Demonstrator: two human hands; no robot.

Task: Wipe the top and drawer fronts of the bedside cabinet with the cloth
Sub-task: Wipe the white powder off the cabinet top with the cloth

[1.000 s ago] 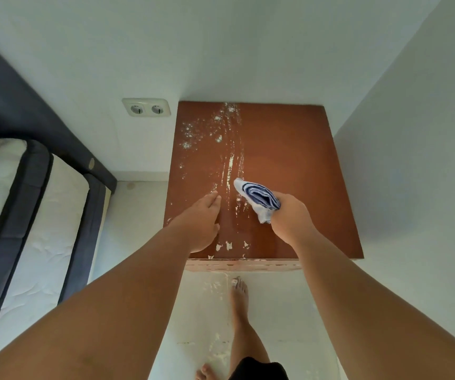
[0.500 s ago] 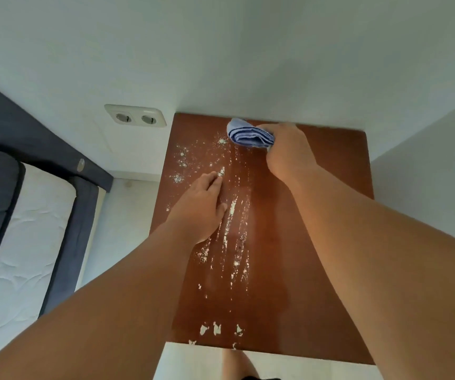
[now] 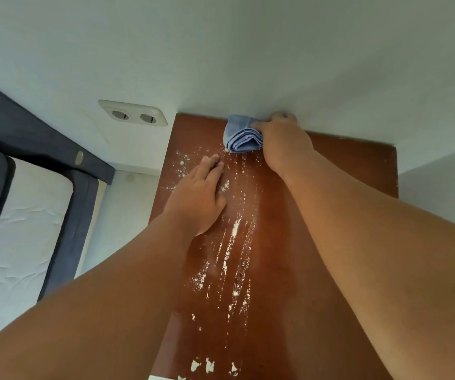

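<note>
Gripping the blue cloth (image 3: 241, 135) in the right hand (image 3: 281, 141), fingers curled round the folded bundle. Pressing it down on the brown top of the bedside cabinet (image 3: 297, 270), right at the back edge, close up by the white wall (image 3: 248, 50). A second ago held near the front edge. Half a second ago already close to the back. Now pushed that last little bit to the wall.

Resting the left hand (image 3: 199, 196) flat on the top, fingers straight and close together, holding nothing. Placed left of the cloth and a bit nearer the front, not touching it. Slid a little further back than before, in the same flat shape.

White crumbs and streaks (image 3: 234, 231) still down the middle of the top, from just under the cloth to the front edge, in the same long lines as half a second ago. A few bigger white bits near the front edge.

Double socket (image 3: 133, 116) on the wall, left of the cabinet. White mattress (image 3: 23, 229) in a dark frame (image 3: 64, 242) far to the left, well apart from the cabinet.
</note>
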